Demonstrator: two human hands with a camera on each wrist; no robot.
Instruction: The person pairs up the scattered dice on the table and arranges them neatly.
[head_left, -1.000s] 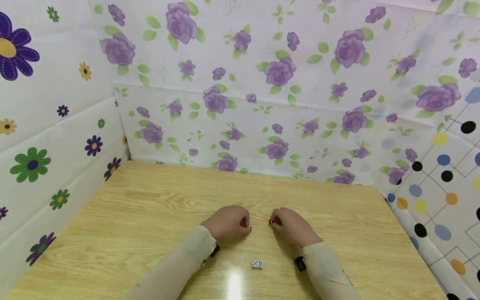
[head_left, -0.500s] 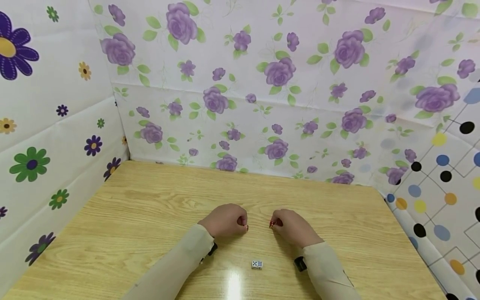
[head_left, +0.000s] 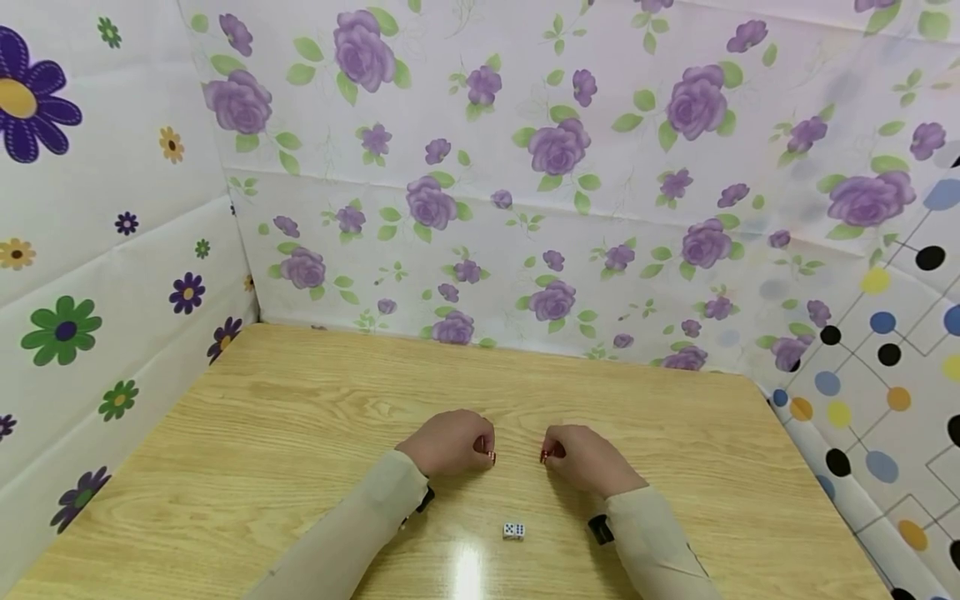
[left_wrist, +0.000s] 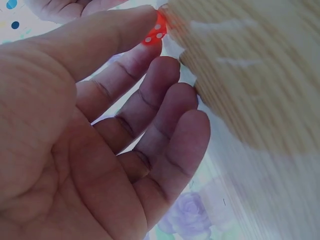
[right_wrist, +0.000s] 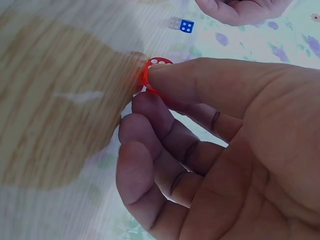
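My left hand (head_left: 450, 443) pinches a small red die with white pips (left_wrist: 158, 31) between thumb and index finger, the other fingers curling loosely below. My right hand (head_left: 590, 460) pinches another red die (right_wrist: 159, 61) the same way; its thumb covers part of it. The hands face each other across a short gap over the table. Nearer the person, between the forearms, lies a small white block with blue pips (head_left: 513, 531); I cannot tell whether it is one die or two. A blue die with white pips (right_wrist: 186, 26) shows on the table in the right wrist view.
A light wooden table (head_left: 300, 392) spans the work area. Behind it stands a floral cloth wall (head_left: 480, 250), with patterned cloths on the left and right sides. A dark band (head_left: 601, 528) is on the right wrist. Glare lies near the front of the tabletop.
My left hand has shifted slightly left, and my right hand has come slightly nearer the person. Both red dice stay pinched; the white block has not moved on the table.
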